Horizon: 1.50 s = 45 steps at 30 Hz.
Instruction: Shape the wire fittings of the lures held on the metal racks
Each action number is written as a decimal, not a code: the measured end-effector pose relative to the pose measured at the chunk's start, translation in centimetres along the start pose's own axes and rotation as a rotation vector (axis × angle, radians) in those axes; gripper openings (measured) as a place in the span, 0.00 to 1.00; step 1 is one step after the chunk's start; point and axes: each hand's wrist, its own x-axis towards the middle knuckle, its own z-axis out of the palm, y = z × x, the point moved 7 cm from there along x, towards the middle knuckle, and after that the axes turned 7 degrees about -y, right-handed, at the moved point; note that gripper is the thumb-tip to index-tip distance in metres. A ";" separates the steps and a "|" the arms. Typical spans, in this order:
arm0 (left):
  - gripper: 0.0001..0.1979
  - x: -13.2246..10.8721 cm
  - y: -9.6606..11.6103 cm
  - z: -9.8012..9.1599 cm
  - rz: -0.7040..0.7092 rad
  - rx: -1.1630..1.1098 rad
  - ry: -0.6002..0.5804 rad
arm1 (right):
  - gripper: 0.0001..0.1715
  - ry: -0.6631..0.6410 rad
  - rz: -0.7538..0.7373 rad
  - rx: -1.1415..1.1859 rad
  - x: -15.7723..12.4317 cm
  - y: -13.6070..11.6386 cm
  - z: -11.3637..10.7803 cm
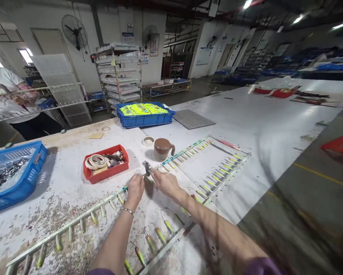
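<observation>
We log: 1 lure-rack rail (102,203) on white table (240,110) — our L hand (135,190) curled at it, grip unclear; R hand (166,182) clamped on grey tool (146,168), adj. Brown mug (161,149) nr. tool.

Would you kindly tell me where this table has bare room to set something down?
Bare tabletop lies right of the grey mat, beyond the rails. It is crowded around the left hand and right hand, near the mug and red box.
</observation>
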 end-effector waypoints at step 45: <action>0.12 -0.4 0.0 -0.2 -0.067 -0.002 -0.026 | 0.29 0.184 -0.017 0.067 -0.7 1.2 0.9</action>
